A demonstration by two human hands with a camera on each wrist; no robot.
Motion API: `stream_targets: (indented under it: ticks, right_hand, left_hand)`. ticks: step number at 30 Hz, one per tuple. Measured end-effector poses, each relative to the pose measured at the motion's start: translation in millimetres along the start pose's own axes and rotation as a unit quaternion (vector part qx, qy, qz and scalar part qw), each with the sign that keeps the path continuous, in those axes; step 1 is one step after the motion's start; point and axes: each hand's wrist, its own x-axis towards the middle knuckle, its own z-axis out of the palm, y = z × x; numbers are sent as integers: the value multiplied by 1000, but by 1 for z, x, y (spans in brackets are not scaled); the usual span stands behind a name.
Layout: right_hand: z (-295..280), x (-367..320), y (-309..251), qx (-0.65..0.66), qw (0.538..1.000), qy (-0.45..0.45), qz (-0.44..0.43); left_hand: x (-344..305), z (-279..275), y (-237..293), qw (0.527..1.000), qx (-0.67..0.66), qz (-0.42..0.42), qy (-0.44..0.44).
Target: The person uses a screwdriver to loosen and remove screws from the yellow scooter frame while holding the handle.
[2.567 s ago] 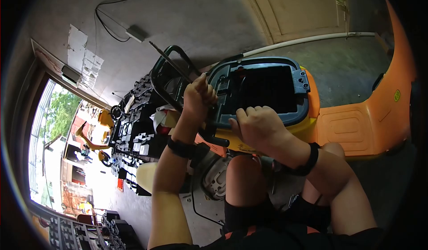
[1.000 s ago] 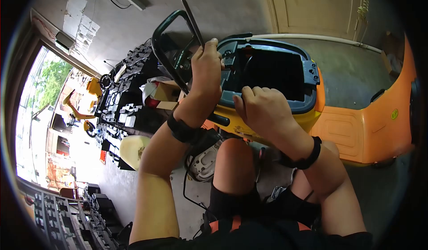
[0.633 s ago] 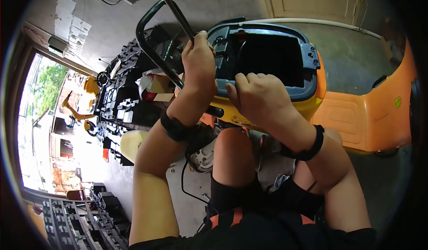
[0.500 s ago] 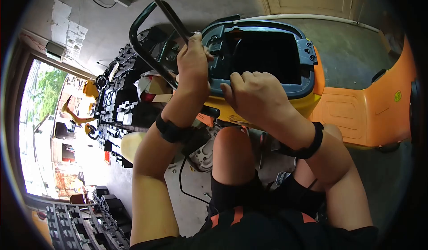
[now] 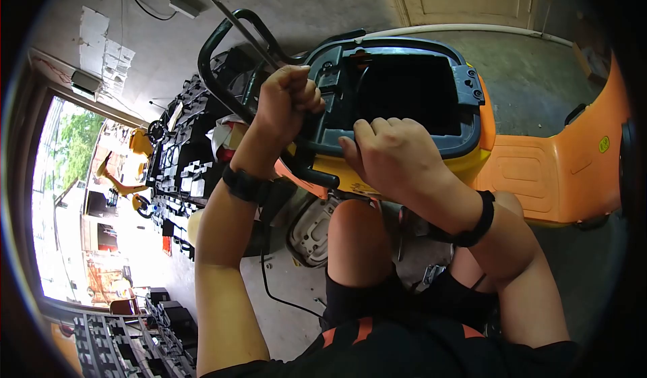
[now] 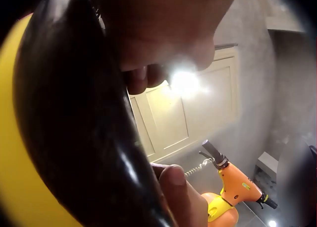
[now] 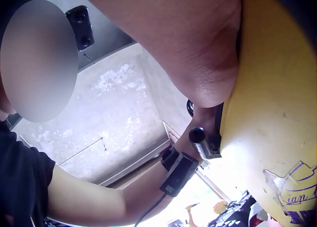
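My left hand (image 5: 286, 101) grips a long thin metal rod (image 5: 236, 22) beside the scooter's black rear grab rail (image 5: 214, 47). The rod slants up and to the left from my fist. My right hand (image 5: 391, 155) curls its fingers over the near rim of the open seat compartment (image 5: 472, 84) on the yellow scooter body (image 5: 472, 165). In the left wrist view the black rail (image 6: 74, 113) fills the frame, with my fingers (image 6: 178, 187) wrapped behind it. In the right wrist view my palm (image 7: 198, 43) presses against the yellow body (image 7: 267, 113).
An orange body panel (image 5: 539, 176) stands to the right. Racks of black parts (image 5: 195, 155) line the floor on the left, near a bright doorway (image 5: 60, 196). A cable (image 5: 283, 297) trails on the concrete under my knees. Another orange scooter (image 6: 237, 182) stands farther off.
My left hand has swung the rod so its far end leans lower and further left, and my fist sits lower by the rail. My right hand stays on the compartment rim.
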Motion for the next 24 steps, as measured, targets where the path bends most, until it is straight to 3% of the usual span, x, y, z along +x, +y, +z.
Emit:
stream_targets:
  ticks: [1, 4, 5, 7, 9, 14, 17, 18, 20, 21, 24]
  right_hand:
    - [0, 0, 0, 0, 1000, 0, 0]
    - [-2, 1, 1, 12, 1000, 7, -13]
    - [-1, 2, 0, 14, 1000, 11, -20]
    - [-2, 2, -1, -5, 1000, -4, -12]
    - [-1, 2, 0, -10, 1000, -6, -11]
    - [-4, 2, -2, -13, 1000, -2, -9]
    - [-4, 1, -1, 7, 1000, 1, -6]
    - [-3, 0, -1, 4, 1000, 8, -6]
    - [-2, -3, 2, -2, 1000, 15, 0]
    - [-1, -4, 3, 3, 1000, 11, -8]
    - [-3, -1, -1, 4, 1000, 9, -11]
  left_hand:
    - [2, -4, 0, 1000, 0, 0, 0]
    - [11, -22, 0, 981, -30, -14, -192]
    - [14, -26, 1, 982, -26, -8, -189]
    - [22, -32, 1, 954, -47, -22, -294]
    - [25, -36, 0, 949, -36, -18, -312]
    - [14, -27, -2, 969, -16, -5, -245]
    - [0, -8, -3, 986, 114, 43, -114]
    - [-3, -5, -5, 984, 117, 43, -127]
    - [-5, 0, -4, 984, 167, 55, -9]
    - [-5, 3, -4, 985, 163, 55, -11]
    - [-13, 18, 4, 956, 262, 77, 104]
